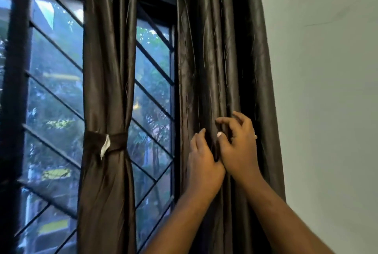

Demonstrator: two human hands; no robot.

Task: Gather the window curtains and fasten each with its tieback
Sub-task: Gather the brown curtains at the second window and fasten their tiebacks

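Two bare forearms reach up from the lower edge, side by side. The left hand (204,164) lies against the right-hand curtain (212,65), thumb up, its fingers buried in a fold; whether they grip it cannot be told. The right hand (240,149), touching it at the wrist, has its fingers bent and spread over the pleats, and any pinch is unclear. This curtain hangs loose beside the pale wall (327,90). Further left, the other curtain (106,59) is cinched by its tieback (114,142). Behind both are the window grille (55,90) and blurred greenery.
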